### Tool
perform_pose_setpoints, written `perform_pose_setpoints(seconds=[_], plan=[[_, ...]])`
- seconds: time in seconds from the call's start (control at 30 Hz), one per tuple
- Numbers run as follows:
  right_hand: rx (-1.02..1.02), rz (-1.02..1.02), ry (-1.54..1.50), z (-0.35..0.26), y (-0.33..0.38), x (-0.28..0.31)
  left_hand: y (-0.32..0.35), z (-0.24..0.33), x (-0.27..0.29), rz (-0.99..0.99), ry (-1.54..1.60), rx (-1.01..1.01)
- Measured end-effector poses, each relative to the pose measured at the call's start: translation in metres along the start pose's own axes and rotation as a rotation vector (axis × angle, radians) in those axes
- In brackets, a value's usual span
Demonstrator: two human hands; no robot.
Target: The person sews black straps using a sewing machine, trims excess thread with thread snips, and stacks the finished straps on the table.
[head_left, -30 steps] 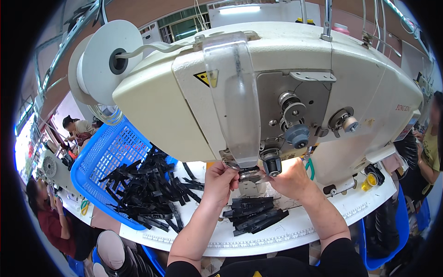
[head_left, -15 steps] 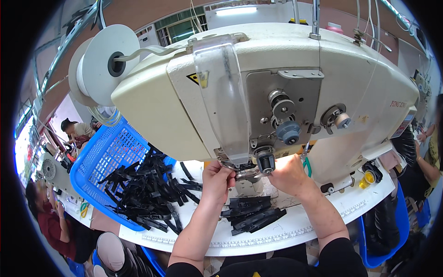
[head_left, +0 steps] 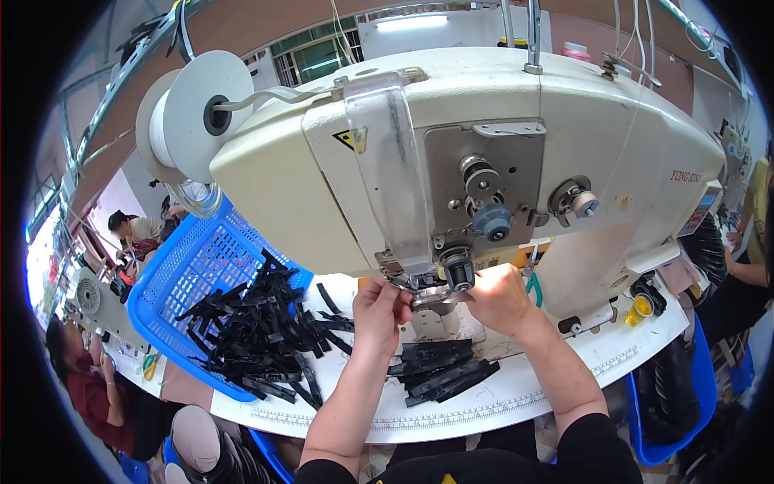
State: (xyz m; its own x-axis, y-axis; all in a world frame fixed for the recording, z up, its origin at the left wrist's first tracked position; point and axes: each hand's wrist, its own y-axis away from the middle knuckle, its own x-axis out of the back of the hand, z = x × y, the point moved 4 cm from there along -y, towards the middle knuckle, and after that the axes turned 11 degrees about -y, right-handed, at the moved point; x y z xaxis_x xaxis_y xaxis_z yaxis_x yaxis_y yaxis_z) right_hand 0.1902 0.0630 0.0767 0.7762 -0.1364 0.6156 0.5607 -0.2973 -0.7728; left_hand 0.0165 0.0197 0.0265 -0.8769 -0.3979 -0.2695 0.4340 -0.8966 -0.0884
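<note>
At the sewing area of a large cream sewing machine [head_left: 516, 89], both my hands work close together. My left hand [head_left: 376, 310] is just left of the metal sewing parts [head_left: 436, 296], thumb and fingers pinched together. My right hand [head_left: 504, 300] is on the other side, fingers bent and pressed together. Whatever lies between the fingers of either hand is hidden or too small to name. In front of the machine, between my forearms, lies a small stack of black strips [head_left: 443, 371]. A larger tangled heap of black strips [head_left: 262, 339] spreads to the left.
A blue perforated basket [head_left: 161, 290] tilts at the left, with strips spilling from it. White tape runs from a big spool [head_left: 205, 105]. Green-handled snips [head_left: 534, 286] stand behind my right hand. A yellow container [head_left: 639, 310] sits at the right. People work on both sides.
The view has shifted slightly, so the machine's upper parts sit a little differently in the picture. My hands stay at the sewing area, with only small movements. Both groups of strips look unchanged.
</note>
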Motion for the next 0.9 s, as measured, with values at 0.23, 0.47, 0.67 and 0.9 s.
perform_pose_setpoints(seconds=[0.23, 0.47, 0.67, 0.9], plan=[[-0.122, 0.015, -0.341, -0.046, 0.036, -0.005, 0.063, -0.033, -0.011, -0.207, 0.016, 0.054], [-0.905, 0.122, -1.498, -0.058, 0.109, -0.067, 0.082, -0.068, 0.012, -0.295, 0.174, 0.056], [-0.587, -0.086, -0.733, -0.051, 0.092, -0.049, 0.082, -0.071, 0.036, -0.177, 0.03, 0.085], [-0.377, -0.231, -0.623, -0.05, 0.084, -0.063, 0.084, -0.073, 0.045, -0.245, -0.168, -0.01]])
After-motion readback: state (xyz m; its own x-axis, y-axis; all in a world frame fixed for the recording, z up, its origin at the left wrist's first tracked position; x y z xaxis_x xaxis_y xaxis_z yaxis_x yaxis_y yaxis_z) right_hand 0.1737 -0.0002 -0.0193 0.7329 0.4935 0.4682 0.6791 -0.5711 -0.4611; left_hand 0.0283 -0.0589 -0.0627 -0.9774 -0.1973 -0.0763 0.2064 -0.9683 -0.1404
